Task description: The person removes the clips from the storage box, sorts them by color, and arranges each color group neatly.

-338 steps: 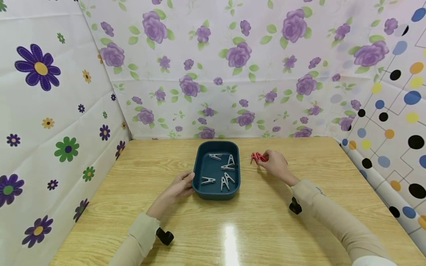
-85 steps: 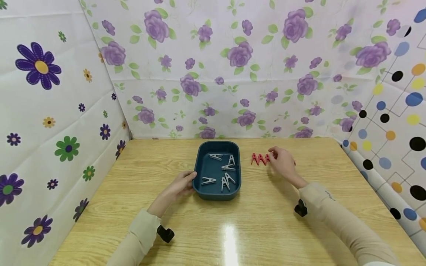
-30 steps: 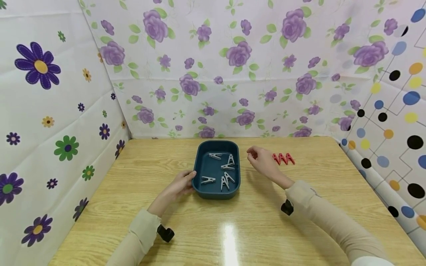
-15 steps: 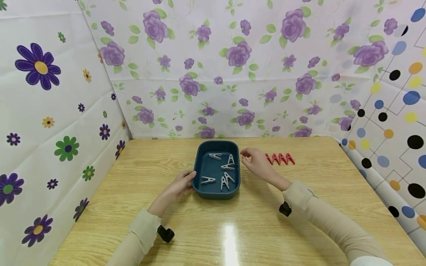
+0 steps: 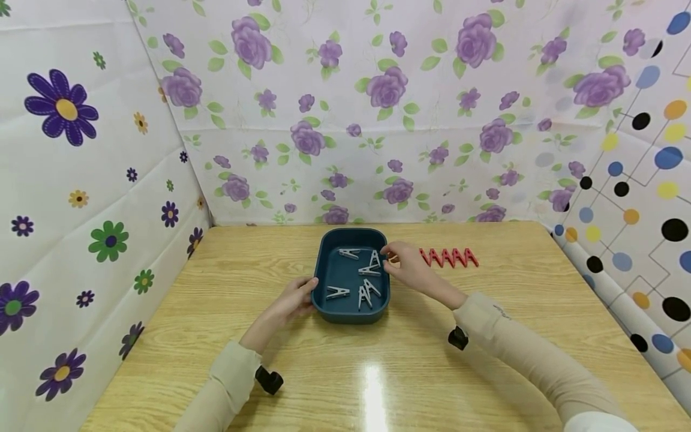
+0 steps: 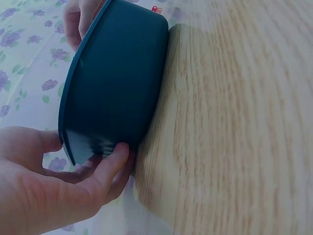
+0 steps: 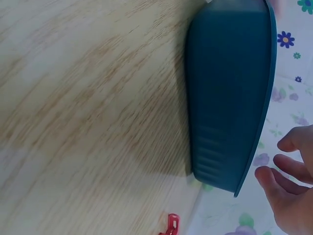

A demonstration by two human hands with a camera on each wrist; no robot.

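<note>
1 wooden table [image 5: 318,372], floral backdrop [image 5: 345,120]

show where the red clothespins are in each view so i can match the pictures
Head: the red clothespins form a row right of centre, beside the right hand.
Left wrist: small red shapes at the top edge, by the upper corner of the blue tub.
Right wrist: only a bit of red at the bottom edge, near centre.
Shared landmark: the blue tub, visible in all three.
</note>
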